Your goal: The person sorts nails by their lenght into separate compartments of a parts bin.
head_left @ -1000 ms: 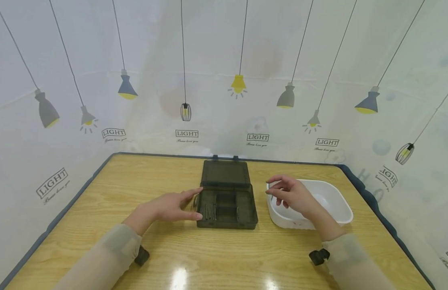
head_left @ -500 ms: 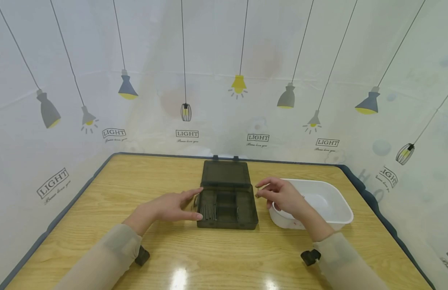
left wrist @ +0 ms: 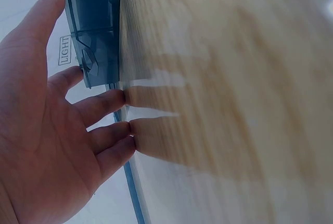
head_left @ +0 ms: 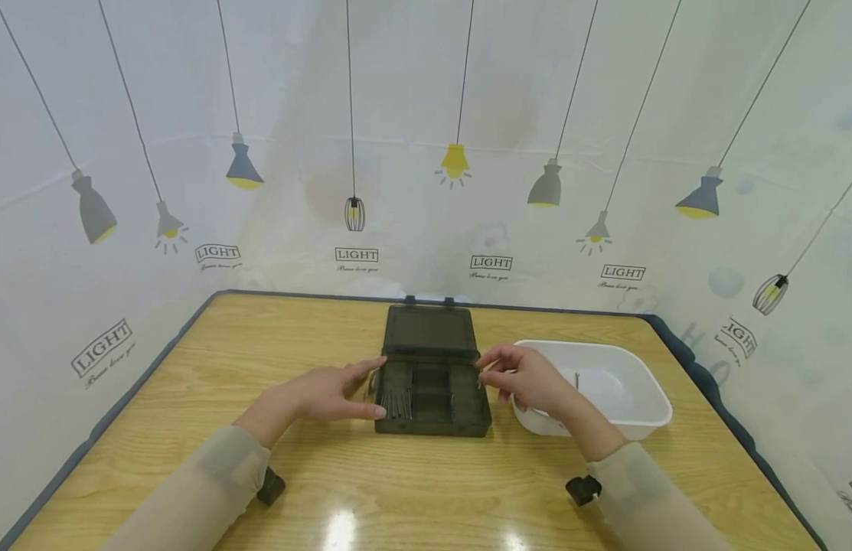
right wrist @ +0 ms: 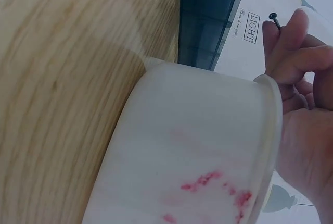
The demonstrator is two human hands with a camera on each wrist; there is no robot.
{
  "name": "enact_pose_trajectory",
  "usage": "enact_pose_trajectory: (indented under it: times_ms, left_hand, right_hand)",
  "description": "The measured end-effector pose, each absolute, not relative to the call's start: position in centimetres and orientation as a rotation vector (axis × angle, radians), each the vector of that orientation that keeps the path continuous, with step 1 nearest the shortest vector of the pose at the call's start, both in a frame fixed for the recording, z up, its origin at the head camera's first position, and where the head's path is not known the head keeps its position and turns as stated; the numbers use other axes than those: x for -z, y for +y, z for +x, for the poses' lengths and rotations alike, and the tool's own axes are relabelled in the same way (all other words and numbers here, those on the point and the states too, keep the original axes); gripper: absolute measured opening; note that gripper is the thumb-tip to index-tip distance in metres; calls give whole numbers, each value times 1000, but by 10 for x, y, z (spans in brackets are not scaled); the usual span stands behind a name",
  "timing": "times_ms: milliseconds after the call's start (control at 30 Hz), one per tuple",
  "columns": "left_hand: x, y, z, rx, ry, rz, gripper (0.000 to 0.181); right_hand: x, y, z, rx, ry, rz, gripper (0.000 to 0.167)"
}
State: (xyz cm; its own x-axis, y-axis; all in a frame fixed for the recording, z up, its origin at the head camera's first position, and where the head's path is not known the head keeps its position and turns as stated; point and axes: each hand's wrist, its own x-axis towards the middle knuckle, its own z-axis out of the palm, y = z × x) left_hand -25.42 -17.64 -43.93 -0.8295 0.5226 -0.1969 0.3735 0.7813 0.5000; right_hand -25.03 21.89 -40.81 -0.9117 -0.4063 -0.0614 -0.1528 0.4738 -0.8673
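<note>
A dark see-through compartment box point(head_left: 432, 425) stands on the table with its lid point(head_left: 429, 329) raised. Several long thin metal pieces point(head_left: 398, 403), like screws or nails, lie in its left compartment. My left hand point(head_left: 322, 394) touches the box's left side with thumb and forefinger spread; in the left wrist view its other fingertips rest on the table. Thumb and fingers of my right hand point(head_left: 536, 380) pinch a small screw point(right wrist: 273, 16), whose round head shows in the right wrist view. This hand hovers at the box's right edge, beside the white basin point(head_left: 649, 375).
Inside the basin a brass-coloured screw point(head_left: 576, 380) shows past my right wrist. Red marks point(right wrist: 203, 179) stain the basin's outer wall. The wooden table point(head_left: 398, 490) ends at a dark edge, with a lamp-patterned white cloth point(head_left: 412, 222) behind it.
My right hand has moved left, from over the basin to the box's right edge, with the screw in its fingers. My left hand has stayed at the box.
</note>
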Motion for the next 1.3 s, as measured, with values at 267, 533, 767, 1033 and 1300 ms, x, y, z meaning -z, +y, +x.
enact_pose_trajectory:
  times_ms: [267, 533, 767, 1033, 1300]
  left_hand:
    - [439, -176, -254, -643, 2652, 693, 103]
    - [439, -176, -254, -647, 2650, 688, 104]
    - [442, -177, -256, -636, 2659, 699, 104]
    - [443, -178, -257, -654, 2649, 710, 105]
    - [442, -179, -257, -665, 2638, 706, 104]
  right_hand:
    - [406, 217, -249, 1348, 2487, -496, 28]
    - [397, 227, -250, 1347, 2546, -443, 30]
    - [395, 260, -258, 1369, 2581, -384, 33]
    - [404, 316, -269, 1344, 2604, -238, 40]
    - [421, 354, -275, 1177, 2663, -50, 42]
